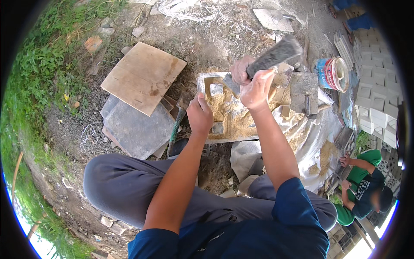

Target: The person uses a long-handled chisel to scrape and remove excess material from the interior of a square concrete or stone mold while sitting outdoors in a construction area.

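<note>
My right hand (254,84) is closed around a dark grey, block-like tool (276,55), raised over a shallow tray-like mould (233,140). A flat grey end of it shows left of the fist; its exact kind is unclear. Tan sandy material (233,110) fills the mould around small grey square pieces (216,89). At the mould's left side, my left hand (200,114) has its fingers curled at the rim. Close left of that hand lies a hammer-like tool with a green handle (176,129).
Left lie a tan board (142,77) and grey slabs (138,129). A flat trowel (304,93) and a bucket (331,74) stand right of the mould, above white sheeting (310,134). Pale blocks (377,93) are stacked far right; a person in green (362,185) works lower right.
</note>
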Available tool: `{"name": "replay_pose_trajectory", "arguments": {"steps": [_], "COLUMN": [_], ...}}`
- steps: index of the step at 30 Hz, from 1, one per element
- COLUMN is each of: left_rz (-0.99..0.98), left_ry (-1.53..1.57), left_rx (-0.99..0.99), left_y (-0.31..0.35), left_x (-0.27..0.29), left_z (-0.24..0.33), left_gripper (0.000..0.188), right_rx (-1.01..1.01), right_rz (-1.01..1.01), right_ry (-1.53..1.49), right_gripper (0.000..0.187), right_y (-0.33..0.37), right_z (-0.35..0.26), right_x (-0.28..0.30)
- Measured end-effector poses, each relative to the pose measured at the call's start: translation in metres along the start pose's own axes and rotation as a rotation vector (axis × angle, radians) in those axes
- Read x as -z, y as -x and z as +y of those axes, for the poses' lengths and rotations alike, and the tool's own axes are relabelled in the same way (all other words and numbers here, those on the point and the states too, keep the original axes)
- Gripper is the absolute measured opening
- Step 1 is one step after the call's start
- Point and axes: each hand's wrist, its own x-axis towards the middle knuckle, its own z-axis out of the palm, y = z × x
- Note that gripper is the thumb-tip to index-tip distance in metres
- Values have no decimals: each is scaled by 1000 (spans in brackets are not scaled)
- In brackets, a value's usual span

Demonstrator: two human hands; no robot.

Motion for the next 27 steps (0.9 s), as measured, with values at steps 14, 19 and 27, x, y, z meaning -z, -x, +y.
{"name": "replay_pose_trajectory", "arguments": {"steps": [14,19,27], "left_rz": [83,88,79], "left_ry": [54,29,39], "left_rx": [-86,-70,-69], "left_y": [-2,-7,0], "left_x": [-7,-4,-2], "left_z": [9,6,2], "left_gripper": [50,49,47], "right_rx": [84,-1,-23], "right_rz": [-85,-3,-114], "right_ry": [-258,-161,-120], "right_gripper": [75,71,68], "right_y": [12,1,0], "right_z": [-3,-11,-1], "right_x": [28,6,7]}}
